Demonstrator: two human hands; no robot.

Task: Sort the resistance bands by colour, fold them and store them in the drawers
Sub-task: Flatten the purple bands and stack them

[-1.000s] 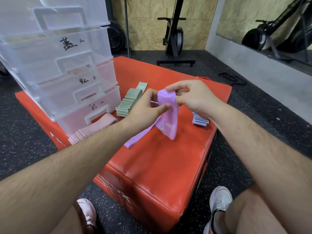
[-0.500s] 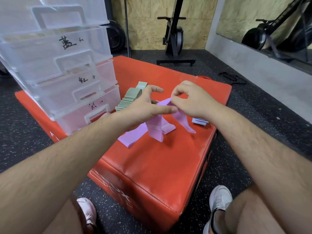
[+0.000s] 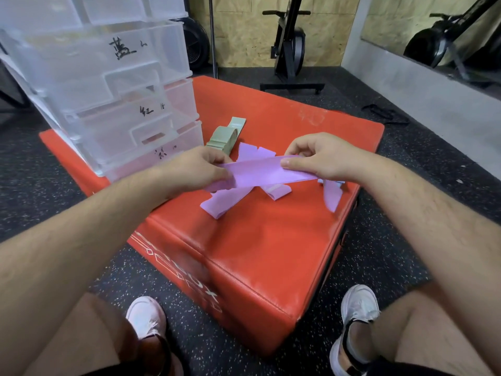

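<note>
A purple resistance band (image 3: 267,173) is stretched flat between my two hands above the red padded box (image 3: 260,245). My left hand (image 3: 199,169) pinches its left end; my right hand (image 3: 315,156) pinches its right end, and a loose tail (image 3: 331,196) hangs down past that hand. More purple bands (image 3: 219,207) lie crossed on the box underneath. A stack of folded green bands (image 3: 223,138) sits behind my left hand. Light blue folded bands (image 3: 337,183) peek out under my right wrist. The clear plastic drawers (image 3: 113,85) stand at the box's left rear.
The drawer fronts carry handwritten labels (image 3: 122,48). An exercise machine (image 3: 290,50) stands on the dark speckled floor behind the box. A grey wall ledge (image 3: 423,85) runs along the right. My knees and white shoes (image 3: 359,308) flank the box's near corner.
The purple band hung folded between my close-set hands; now my hands have spread apart and pulled it out flat and level above the box.
</note>
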